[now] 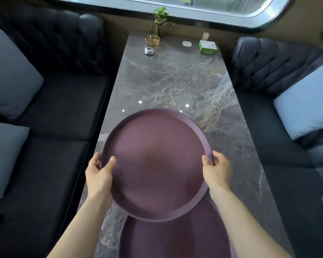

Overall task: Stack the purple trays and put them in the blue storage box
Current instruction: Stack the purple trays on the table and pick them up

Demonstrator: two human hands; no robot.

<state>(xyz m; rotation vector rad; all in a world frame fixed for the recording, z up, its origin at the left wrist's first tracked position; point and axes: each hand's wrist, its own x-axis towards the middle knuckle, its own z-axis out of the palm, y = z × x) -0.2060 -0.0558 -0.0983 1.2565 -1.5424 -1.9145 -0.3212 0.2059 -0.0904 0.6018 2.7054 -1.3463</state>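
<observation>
A round purple tray (155, 164) is held up over the near half of the marble table (175, 81). My left hand (99, 174) grips its left rim, thumb on the inside. My right hand (215, 169) grips the right rim the same way. A second purple tray (175, 237) lies flat on the table below, at the bottom edge of the view; the held tray overlaps its far part. No blue storage box is in view.
Dark sofas with pale cushions (9, 71) flank the table on both sides. At the table's far end stand a plant in a glass vase (159, 21), an amber glass ashtray (152, 40), a small white device (149, 51) and a green tissue box (207, 46).
</observation>
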